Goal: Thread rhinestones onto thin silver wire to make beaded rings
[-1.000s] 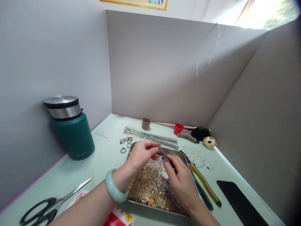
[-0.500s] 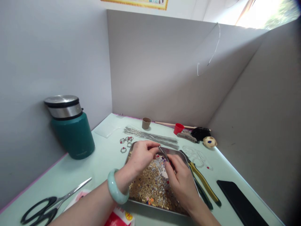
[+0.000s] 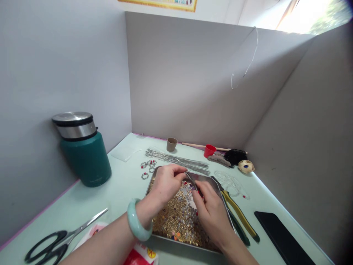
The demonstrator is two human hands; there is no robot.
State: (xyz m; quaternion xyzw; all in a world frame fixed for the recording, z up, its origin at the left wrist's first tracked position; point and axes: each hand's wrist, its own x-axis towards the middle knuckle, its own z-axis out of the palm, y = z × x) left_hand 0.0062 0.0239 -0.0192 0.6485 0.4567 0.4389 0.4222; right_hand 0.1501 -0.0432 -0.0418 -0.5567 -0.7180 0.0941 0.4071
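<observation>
A metal tray [image 3: 176, 241] full of small gold beads, with some red and clear ones, lies on the pale green table. Both my hands are over it. My left hand [image 3: 165, 182], a jade bangle [image 3: 135, 221] on its wrist, pinches the upper end of a thin silver wire [image 3: 191, 177]. My right hand [image 3: 211, 211] is closed in a pinch at the wire's lower end, just above the beads; what its fingertips hold is too small to make out.
A green flask [image 3: 84, 151] stands at the left, scissors [image 3: 60, 241] at the front left. Behind the tray lie a bundle of wires [image 3: 176, 160], finished bead rings [image 3: 147, 167], a brown cup [image 3: 171, 144] and a red cup [image 3: 209, 150]. Pliers [image 3: 239, 217] and a black phone [image 3: 281, 239] lie right.
My left forearm has shifted slightly to the right. Both hands stay pinched on the wire over the tray; the right fingers have drawn a little closer to the left hand.
</observation>
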